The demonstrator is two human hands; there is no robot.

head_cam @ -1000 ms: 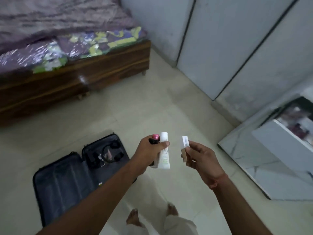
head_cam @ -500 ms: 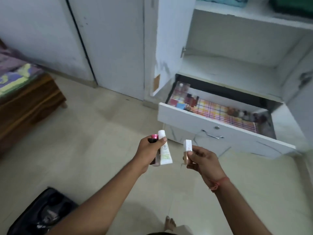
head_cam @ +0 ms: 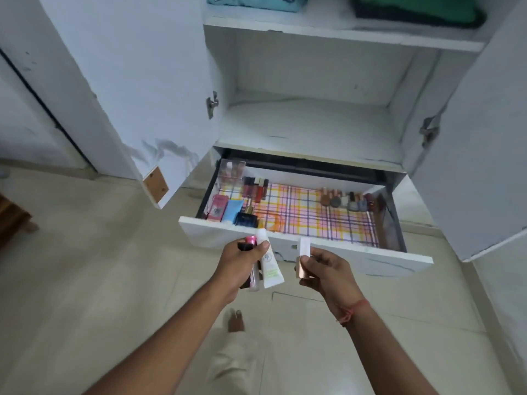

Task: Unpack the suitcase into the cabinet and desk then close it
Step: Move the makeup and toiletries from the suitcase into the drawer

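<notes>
Head view: left hand curled round tube and pink-capped bottle, bunched to carry several together. Right hand pinching box upright. Drawer open just beyond both, probably awaiting them. Suitcase out of sight.

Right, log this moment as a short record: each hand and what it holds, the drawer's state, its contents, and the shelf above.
left hand: grips a white tube plus pink-capped items
right hand: pinches a small white-and-copper bottle
drawer: pulled open, checked liner showing
drawer contents: cosmetics at left, small bottles at back right
upper shelf: folded clothes
cabinet doors: open
</notes>
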